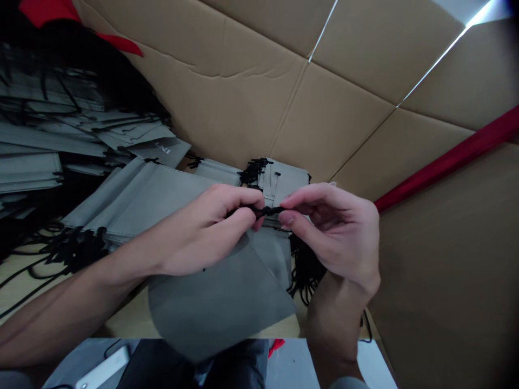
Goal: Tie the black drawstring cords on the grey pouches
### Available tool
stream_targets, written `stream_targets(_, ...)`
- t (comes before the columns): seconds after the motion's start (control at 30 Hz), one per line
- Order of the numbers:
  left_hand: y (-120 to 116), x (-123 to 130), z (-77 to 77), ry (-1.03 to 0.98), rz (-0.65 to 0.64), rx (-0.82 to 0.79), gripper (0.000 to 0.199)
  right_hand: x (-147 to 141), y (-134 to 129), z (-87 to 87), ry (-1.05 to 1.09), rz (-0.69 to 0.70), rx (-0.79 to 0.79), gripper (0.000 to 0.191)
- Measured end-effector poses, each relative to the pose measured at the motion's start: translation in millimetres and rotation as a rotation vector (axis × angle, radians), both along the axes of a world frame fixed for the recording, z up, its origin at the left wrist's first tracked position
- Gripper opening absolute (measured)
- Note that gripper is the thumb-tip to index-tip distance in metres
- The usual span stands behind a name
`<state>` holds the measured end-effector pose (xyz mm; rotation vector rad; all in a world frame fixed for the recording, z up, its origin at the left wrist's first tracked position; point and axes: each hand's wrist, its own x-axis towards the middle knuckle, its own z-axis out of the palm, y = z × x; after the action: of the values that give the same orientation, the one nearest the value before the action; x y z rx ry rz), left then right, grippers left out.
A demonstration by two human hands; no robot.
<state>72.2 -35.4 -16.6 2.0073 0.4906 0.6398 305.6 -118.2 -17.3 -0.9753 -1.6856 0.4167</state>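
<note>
Both hands pinch 1 black drawstring [268, 210] between them: the left hand [203, 232] grips its left end, the right hand [336, 232] its right. The grey pouch [219, 302] hangs just below. Knot-tying looks underway (tightening likely needs opposed pulling).

Pinching a black drawstring [268, 210] between left hand [203, 232] and right hand [336, 232], holding a grey pouch [219, 302] above stacked pouches [133, 200], cardboard walls [251, 97] behind.
</note>
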Motion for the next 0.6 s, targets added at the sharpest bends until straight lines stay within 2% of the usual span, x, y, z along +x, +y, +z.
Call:
stream_targets(0.1, 0.6, -3.9, 1.3, -0.072, -0.043, 0.122, 0.029, 2.0, -0.6, 0.7, 0.014, -0.016, -0.029, 0.03)
stream_targets(0.17, 1.7, -4.6, 2.9, -0.082, -0.082, 0.188, 0.031, 2.9, -1.4, 1.0, 0.01, -0.034, -0.036, 0.023)
stream_targets(0.27, 4.1, -3.6, 4.6, -0.091, -0.077, 0.269, 0.033, 3.6, -2.7, 1.3, 0.023, -0.018, -0.047, 0.02)
stream_targets(0.4, 6.3, -3.0, 4.0, -0.088, -0.052, 0.308, 0.033, 4.6, -3.8, 1.6, 0.036, 0.012, -0.058, 0.025)
stream_targets(0.6, 10.0, -3.5, 0.9, -0.097, -0.049, 0.32, 0.034, 6.5, -2.6, 0.9, 0.01, 0.008, -0.047, 0.024)
